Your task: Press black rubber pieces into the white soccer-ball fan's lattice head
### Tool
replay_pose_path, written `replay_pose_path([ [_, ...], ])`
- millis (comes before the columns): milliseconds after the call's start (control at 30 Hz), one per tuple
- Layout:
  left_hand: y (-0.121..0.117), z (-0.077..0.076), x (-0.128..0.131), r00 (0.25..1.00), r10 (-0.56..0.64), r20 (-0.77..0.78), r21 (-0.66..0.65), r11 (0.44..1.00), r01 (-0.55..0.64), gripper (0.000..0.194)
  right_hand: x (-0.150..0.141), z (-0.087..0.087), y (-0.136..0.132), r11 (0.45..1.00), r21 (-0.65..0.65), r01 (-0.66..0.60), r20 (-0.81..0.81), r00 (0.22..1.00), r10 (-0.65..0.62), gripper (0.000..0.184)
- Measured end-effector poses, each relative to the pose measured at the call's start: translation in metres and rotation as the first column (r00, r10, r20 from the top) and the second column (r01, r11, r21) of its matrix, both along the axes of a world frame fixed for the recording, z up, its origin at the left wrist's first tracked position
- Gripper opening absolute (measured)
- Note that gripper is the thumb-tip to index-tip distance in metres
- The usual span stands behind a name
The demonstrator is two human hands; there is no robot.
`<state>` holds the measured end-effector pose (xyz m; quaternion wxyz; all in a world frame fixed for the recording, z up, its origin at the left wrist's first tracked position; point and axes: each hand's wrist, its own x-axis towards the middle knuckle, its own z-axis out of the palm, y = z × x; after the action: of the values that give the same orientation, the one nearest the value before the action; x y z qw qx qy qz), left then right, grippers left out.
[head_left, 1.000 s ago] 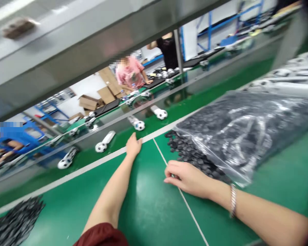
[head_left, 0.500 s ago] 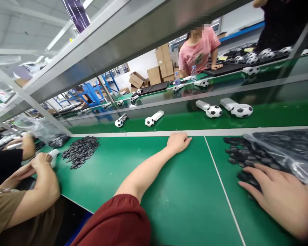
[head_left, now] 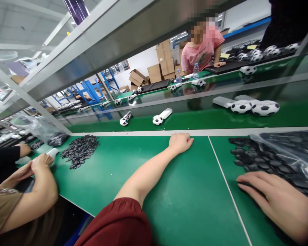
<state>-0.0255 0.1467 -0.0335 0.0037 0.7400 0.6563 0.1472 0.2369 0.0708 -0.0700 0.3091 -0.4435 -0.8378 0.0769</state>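
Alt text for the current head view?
A person's curled left hand lies by the pale strip edging a green table; their right hand is beside black pieces at the mouth of a clear bag. White items with soccer-ball ends lie beyond the strip; a co-worker's arms show at left.

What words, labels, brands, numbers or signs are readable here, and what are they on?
None can be read.
Pink T-shirt: print too blurred.
Plastic bottles: labels too small.
Yellow slips: too small to tell.
Black pieces near the right hand: no lettering visible.
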Motion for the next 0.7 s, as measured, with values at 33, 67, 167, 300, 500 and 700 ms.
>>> replay_pose_path([
  [33,0.000,0.000,0.000,1.000,-0.003,0.004,0.001,1.000,0.003,0.027,0.001,0.002,-0.002,0.998,-0.032,-0.045,0.023,0.999,0.045,0.022],
  [67,0.001,-0.001,-0.001,1.000,-0.006,0.008,0.002,1.000,0.006,0.027,0.001,0.003,-0.003,0.995,-0.068,-0.070,0.039,0.997,0.073,0.020],
  [167,0.001,-0.002,-0.002,1.000,-0.012,0.023,0.006,1.000,0.012,0.027,0.001,0.006,-0.007,0.987,-0.158,-0.017,0.037,0.999,0.023,0.021],
  [300,0.001,-0.002,-0.003,0.998,-0.009,0.059,0.018,1.000,0.008,0.026,-0.003,0.014,-0.013,0.984,-0.177,-0.002,-0.034,0.999,-0.004,0.026],
  [500,0.002,-0.003,-0.002,0.983,0.044,0.176,0.149,0.986,-0.071,0.024,-0.013,0.032,-0.015,0.993,-0.114,-0.026,-0.144,0.990,0.009,0.032],
  [700,0.012,0.018,-0.061,0.843,0.378,0.383,0.251,0.835,-0.489,0.055,-0.017,0.052,-0.020,0.992,-0.076,-0.105,-0.234,0.968,0.085,0.027],
])
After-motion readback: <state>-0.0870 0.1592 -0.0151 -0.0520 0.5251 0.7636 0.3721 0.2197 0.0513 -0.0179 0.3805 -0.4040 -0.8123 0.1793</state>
